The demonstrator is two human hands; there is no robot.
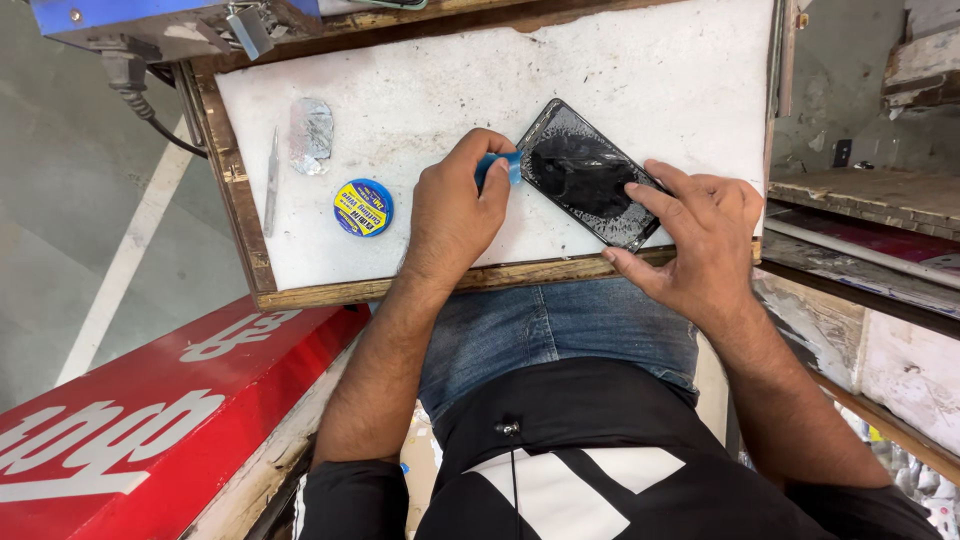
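Note:
A black phone (585,172) with a cracked, smeared screen lies tilted on the white work board (640,70). My left hand (455,205) pinches a small blue plastic pick (503,165) against the phone's left edge. My right hand (700,235) presses its index finger on the screen's lower right part, with the thumb along the board's wooden front rim.
A round blue-and-yellow tin (363,207), a crumpled foil piece (311,133) and thin metal tweezers (272,180) lie on the board's left side. A blue device with a black cable (130,25) sits at top left. A red signboard (150,420) lies lower left, shelves at right.

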